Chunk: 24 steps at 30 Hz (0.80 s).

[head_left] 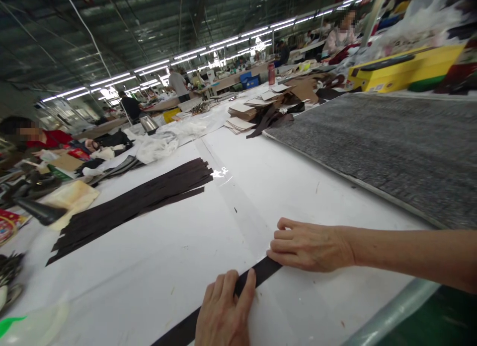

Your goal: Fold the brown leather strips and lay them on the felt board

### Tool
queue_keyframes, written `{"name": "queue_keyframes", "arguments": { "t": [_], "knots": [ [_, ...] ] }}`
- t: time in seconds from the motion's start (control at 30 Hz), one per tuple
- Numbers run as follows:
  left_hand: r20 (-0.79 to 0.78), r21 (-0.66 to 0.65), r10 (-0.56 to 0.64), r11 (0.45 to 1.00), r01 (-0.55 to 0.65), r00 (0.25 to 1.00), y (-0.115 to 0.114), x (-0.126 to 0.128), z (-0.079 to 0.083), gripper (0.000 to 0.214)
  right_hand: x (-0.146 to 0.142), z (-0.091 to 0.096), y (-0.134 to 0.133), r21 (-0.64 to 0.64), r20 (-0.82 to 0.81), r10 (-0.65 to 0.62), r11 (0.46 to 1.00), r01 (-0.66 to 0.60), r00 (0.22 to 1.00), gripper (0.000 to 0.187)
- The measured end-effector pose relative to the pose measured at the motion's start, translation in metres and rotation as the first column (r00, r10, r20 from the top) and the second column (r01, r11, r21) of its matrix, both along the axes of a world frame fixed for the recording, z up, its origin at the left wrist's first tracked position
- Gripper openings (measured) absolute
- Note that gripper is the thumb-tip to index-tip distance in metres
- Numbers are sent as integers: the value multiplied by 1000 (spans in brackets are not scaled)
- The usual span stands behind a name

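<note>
A long, narrow dark strip point(264, 272), which looks like fabric or leather, runs diagonally across the white tabletop point(156, 256) near its front edge. My left hand point(225, 306) grips the strip, thumb on one side and bent fingers on the other. Further along to the right, my right hand point(311, 244) has its fingers curled and closed at the strip's far end, which they partly cover. Beyond my left hand, a stack of similar dark strips point(134, 204) lies flat, with one strip slightly apart along its near side.
A thick grey mat point(376, 137) covers the right side. Behind are pale cardboard pieces point(242, 111), dark scraps point(270, 118) and a yellow box point(395, 70). Clear plastic point(158, 145) and a stained container point(76, 197) sit leftward. Several people work in the background.
</note>
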<state>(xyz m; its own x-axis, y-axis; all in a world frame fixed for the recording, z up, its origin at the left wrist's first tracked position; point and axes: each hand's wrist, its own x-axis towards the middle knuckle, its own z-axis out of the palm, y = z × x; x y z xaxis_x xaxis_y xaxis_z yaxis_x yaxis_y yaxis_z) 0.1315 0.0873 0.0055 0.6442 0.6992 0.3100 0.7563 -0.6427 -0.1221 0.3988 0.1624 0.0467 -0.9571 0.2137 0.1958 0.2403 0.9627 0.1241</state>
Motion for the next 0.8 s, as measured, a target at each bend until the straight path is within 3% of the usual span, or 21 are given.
{"name": "queue_keyframes", "arguments": {
  "t": [0.17,0.3,0.6,0.8],
  "knots": [
    [56,-136,-82,987,89,995,8,9,2,51,7,-2,0,23,-18,2,1000,-1,1000,23],
    [-14,-155,-109,982,105,994,11,16,9,62,14,0,1,22,-21,-13,1000,13,1000,23],
    [-111,-196,9,980,-31,994,11,44,27,74,29,-1,-5,35,19,-76,997,75,997,27],
    [-142,-141,37,988,-58,989,9,53,26,72,40,-2,-9,50,33,-128,991,126,991,28]
  ]
}}
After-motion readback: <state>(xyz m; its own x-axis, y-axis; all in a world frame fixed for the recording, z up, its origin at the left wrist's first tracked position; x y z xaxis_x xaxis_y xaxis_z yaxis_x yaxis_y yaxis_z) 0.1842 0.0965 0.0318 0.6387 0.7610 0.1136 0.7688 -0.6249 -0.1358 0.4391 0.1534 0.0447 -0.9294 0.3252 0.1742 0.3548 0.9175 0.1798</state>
